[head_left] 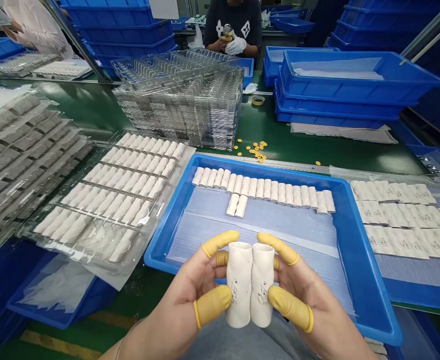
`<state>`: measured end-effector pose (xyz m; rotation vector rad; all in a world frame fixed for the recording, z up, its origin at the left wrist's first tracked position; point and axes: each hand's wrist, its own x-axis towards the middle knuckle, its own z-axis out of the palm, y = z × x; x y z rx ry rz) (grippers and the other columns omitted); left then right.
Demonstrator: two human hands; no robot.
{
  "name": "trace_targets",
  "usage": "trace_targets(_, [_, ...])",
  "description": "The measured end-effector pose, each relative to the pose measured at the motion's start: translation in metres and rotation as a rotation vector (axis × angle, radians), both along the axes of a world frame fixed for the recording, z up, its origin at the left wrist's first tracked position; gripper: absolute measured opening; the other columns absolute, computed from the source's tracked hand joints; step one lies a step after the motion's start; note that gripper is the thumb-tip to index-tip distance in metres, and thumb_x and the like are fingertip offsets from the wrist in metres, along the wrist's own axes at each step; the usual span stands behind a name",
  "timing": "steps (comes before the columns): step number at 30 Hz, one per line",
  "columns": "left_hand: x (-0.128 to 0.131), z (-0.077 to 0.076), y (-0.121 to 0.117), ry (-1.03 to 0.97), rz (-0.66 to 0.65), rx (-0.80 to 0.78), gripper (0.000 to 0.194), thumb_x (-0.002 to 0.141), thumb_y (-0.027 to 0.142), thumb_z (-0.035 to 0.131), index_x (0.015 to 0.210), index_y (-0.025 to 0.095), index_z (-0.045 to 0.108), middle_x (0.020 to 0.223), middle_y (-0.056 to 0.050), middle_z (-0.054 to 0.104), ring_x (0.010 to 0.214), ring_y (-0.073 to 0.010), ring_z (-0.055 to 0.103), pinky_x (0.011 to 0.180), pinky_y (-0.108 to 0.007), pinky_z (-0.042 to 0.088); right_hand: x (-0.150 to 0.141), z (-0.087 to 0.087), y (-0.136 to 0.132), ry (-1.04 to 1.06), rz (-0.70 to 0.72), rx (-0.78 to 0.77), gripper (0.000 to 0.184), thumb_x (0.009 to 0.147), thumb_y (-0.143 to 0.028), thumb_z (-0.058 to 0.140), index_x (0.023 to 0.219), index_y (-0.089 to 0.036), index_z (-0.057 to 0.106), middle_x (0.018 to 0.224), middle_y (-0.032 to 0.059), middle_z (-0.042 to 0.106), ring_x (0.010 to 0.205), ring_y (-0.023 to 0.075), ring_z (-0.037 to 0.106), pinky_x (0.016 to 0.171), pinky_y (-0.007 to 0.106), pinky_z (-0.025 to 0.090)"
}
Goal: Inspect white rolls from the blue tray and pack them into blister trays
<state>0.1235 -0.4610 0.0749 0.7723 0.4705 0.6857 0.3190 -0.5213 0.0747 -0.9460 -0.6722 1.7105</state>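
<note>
My left hand (201, 280) grips a white hollow cylinder (239, 285) between thumb and fingers. A matching white cylinder (262, 285) is pinched in my right hand (298, 285). Both stand upright side by side, touching or nearly so, with dark handwritten-looking marks facing me. Yellow finger cots cover the thumbs and several fingertips. Beneath and beyond my hands lies a blue tray (370, 280) lined with pale sheet. Along its far side runs a row of similar white cylinders (259, 189), with two more (237, 205) just in front of that row.
Left of the tray, a clear plastic tray (145, 235) holds rows of white cylinders, beside stacked filled trays (21, 165). Empty clear trays (190, 110) pile up behind. Small yellow discs (257, 149) lie scattered on the green table. Blue bins (347, 85) and a gloved co-worker (233, 30) are beyond.
</note>
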Motion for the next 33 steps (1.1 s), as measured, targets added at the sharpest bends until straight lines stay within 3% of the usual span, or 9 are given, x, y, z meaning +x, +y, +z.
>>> trace_targets(4, [-0.003,-0.008,-0.01,0.23,0.074,0.192,0.052,0.096,0.027,0.06,0.145,0.04,0.049,0.127,-0.007,0.065,0.092,-0.0197,0.067,0.083,-0.033,0.055,-0.005,-0.006,-0.007,-0.218,-0.116,0.046,0.045,0.092,-0.038,0.073,0.134,-0.041,0.058,0.121,0.0054,0.07,0.086,0.0198,0.072,0.075,0.033,0.062])
trace_targets(7, [-0.005,-0.015,-0.015,0.436,0.185,0.524,0.061,0.094,0.016,0.062,0.147,0.042,0.046,0.128,-0.005,0.067,0.107,-0.0243,0.066,0.095,-0.036,0.052,-0.009,-0.011,-0.012,-0.507,-0.209,0.217,0.047,0.091,-0.027,0.075,0.132,-0.044,0.061,0.114,0.0006,0.075,0.094,0.0206,0.073,0.086,0.032,0.061])
trace_targets(9, [-0.004,-0.017,-0.015,0.475,0.248,0.702,0.067,0.09,0.008,0.063,0.147,0.04,0.047,0.123,-0.004,0.071,0.104,-0.0236,0.067,0.092,-0.035,0.053,-0.01,-0.011,-0.014,-0.634,-0.245,0.342,0.056,0.087,-0.018,0.078,0.133,-0.045,0.06,0.114,-0.0013,0.076,0.099,0.0215,0.073,0.092,0.031,0.06])
trace_targets(11, [-0.002,-0.017,-0.013,0.456,0.292,0.777,0.07,0.087,0.003,0.065,0.145,0.039,0.05,0.116,-0.003,0.074,0.098,-0.0222,0.07,0.088,-0.032,0.055,-0.011,-0.009,-0.013,-0.675,-0.258,0.412,0.059,0.084,-0.011,0.078,0.13,-0.043,0.062,0.112,-0.0016,0.076,0.095,0.0216,0.074,0.089,0.03,0.062])
trace_targets(16, [0.003,-0.009,-0.007,0.383,0.284,0.724,0.059,0.084,0.001,0.067,0.13,0.037,0.063,0.115,-0.001,0.075,0.101,-0.0211,0.071,0.093,-0.031,0.055,-0.012,-0.001,-0.008,-0.654,-0.229,0.514,0.057,0.081,-0.001,0.073,0.125,-0.038,0.067,0.111,0.0,0.075,0.1,0.0222,0.071,0.09,0.029,0.062])
trace_targets(20, [0.006,-0.003,-0.005,0.339,0.304,0.721,0.056,0.082,-0.001,0.067,0.125,0.035,0.067,0.113,-0.002,0.075,0.106,-0.0219,0.068,0.102,-0.037,0.05,-0.011,-0.003,-0.007,-0.643,-0.24,0.539,0.061,0.08,0.0,0.075,0.126,-0.039,0.066,0.112,0.0006,0.074,0.103,0.0234,0.068,0.092,0.033,0.061])
trace_targets(26, [0.007,0.002,-0.006,0.301,0.296,0.687,0.06,0.082,0.0,0.067,0.126,0.041,0.066,0.1,0.0,0.072,0.094,-0.0197,0.066,0.086,-0.034,0.055,-0.01,-0.006,-0.007,-0.659,-0.235,0.548,0.061,0.079,0.001,0.075,0.125,-0.039,0.066,0.108,0.0004,0.075,0.103,0.0248,0.067,0.092,0.036,0.06])
trace_targets(33, [0.006,0.0,-0.004,0.315,0.292,0.739,0.06,0.081,0.002,0.07,0.128,0.039,0.064,0.099,-0.001,0.074,0.093,-0.022,0.066,0.092,-0.039,0.052,-0.01,-0.006,-0.01,-0.661,-0.232,0.504,0.058,0.081,-0.002,0.075,0.125,-0.04,0.066,0.114,-0.0003,0.074,0.106,0.0245,0.066,0.092,0.034,0.06])
